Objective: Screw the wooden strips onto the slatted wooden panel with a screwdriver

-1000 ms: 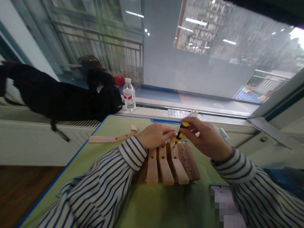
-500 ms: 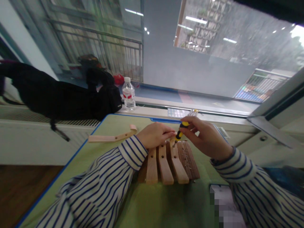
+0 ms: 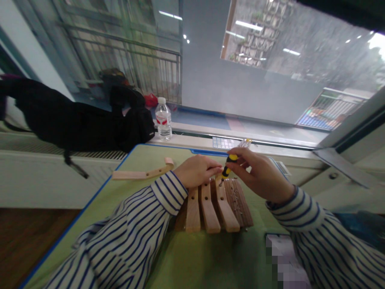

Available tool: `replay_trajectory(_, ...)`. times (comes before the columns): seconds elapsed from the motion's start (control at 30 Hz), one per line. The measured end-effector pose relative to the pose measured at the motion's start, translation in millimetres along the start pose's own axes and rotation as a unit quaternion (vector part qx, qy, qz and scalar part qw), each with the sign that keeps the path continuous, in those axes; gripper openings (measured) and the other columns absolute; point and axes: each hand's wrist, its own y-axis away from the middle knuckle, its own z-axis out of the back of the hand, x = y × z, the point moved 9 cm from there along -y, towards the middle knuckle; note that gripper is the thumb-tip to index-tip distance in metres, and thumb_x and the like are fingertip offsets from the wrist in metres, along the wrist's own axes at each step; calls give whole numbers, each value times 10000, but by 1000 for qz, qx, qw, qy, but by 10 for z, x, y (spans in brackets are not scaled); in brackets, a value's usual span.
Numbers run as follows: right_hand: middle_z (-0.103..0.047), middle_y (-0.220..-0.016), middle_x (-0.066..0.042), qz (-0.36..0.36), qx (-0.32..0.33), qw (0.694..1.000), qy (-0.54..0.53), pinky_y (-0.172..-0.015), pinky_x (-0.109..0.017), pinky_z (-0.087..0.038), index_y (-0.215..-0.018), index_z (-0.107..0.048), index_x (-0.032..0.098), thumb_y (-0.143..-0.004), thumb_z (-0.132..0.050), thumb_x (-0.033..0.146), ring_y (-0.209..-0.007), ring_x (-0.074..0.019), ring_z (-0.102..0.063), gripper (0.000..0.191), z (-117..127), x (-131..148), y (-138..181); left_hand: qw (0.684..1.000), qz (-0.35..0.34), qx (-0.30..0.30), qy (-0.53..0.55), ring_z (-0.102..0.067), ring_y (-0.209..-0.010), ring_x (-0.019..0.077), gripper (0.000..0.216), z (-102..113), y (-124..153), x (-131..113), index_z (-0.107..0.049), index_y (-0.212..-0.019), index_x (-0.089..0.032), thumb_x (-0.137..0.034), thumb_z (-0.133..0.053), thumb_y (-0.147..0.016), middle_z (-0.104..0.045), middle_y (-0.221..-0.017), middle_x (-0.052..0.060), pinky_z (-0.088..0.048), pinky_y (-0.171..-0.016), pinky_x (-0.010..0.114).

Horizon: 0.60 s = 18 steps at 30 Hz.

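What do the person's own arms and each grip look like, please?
The left sleeve and right sleeve are long, off-white, with narrow dark-blue stripes and striped cuffs. The left grip and right grip are both ungloved.

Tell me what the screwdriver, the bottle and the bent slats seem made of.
Screwdriver: handle probably plastic or rubber, banded black and yellow; finish unclear.
Bottle: likely plastic, glossy; see-through with highlights.
Slats: seemingly smooth, unpainted wood, given the pale tan colour.

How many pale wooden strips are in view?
4: left strip, middle strip and right strip on the brown base; a loose strip on the table, left of them. The left hand may hide more.
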Motion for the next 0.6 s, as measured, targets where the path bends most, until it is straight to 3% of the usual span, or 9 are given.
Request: replay_trajectory(0.6,-650,-853,-33,35,-9,999,36,-651,-249,-461,-1072,-545,162,-870,-523,308,-710,-121,-608,251,1,62,2,1000,-4,7,-4,-526,-605,115,304,-9,-5,-3,-700,-872,-193,-341,-435,-889,-630,-670,-2,-324,-567,210)
